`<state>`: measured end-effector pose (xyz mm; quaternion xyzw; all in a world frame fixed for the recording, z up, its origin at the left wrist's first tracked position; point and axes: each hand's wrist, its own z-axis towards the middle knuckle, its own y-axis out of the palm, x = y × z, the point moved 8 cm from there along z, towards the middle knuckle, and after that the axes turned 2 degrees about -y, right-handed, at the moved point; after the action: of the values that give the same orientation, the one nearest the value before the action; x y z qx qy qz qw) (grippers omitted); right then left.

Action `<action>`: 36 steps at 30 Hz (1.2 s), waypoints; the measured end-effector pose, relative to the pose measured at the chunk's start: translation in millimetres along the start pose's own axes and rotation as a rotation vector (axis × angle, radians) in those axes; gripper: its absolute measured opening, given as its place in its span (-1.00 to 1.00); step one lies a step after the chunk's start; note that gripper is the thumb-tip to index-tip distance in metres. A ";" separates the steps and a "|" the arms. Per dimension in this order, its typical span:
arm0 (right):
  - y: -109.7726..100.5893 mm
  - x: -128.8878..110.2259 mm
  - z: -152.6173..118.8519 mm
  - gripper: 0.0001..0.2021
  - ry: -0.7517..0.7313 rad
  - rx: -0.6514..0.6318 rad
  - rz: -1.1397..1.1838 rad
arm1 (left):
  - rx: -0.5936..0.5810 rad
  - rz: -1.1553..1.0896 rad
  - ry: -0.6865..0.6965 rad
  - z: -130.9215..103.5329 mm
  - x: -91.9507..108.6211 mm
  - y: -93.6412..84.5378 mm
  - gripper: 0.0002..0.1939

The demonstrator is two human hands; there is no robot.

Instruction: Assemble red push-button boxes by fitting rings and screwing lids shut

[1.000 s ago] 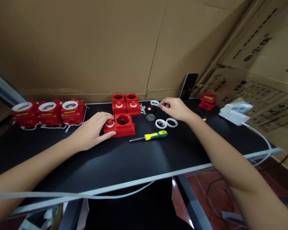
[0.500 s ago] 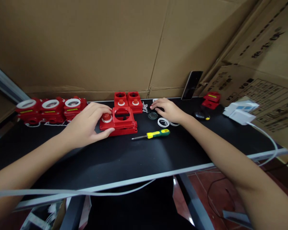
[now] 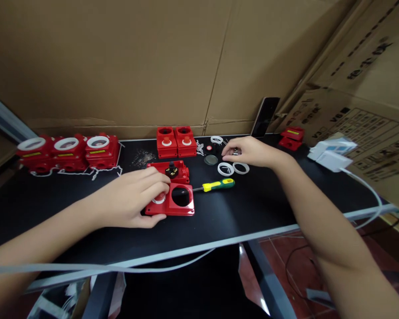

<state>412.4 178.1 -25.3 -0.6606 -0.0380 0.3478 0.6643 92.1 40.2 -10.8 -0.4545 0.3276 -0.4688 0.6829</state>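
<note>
Red cover, left hand clamped at nine o'clock
Likely light, stiff; rim suits gripping; right hand: grip unclear.

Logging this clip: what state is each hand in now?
Left hand: closed on the red cover.
Right hand: fingers curled at small parts; whether gripping any cannot be told.

"V3" and "V6" are printed on the cardboard box, with a filled square marked beside "V6"; the yellow labels on the red cases cannot be read.
</note>
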 end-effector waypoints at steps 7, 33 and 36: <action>11.8 -6.0 -5.9 -0.41 0.127 -0.200 -0.023 | -0.073 -0.070 0.004 3.6 14.5 27.2 -0.69; -44.9 -70.8 -31.5 -0.56 -0.210 0.414 0.101 | -0.138 -0.062 -0.002 4.4 13.9 46.2 -0.62; -11.5 -120.4 -33.0 -0.54 -0.468 0.260 0.206 | -0.139 -0.056 -0.002 5.5 14.3 45.6 -0.62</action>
<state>343.1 89.7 30.1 -0.4723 -0.0781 0.5583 0.6776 117.4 35.2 -51.3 -0.5101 0.3458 -0.4636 0.6366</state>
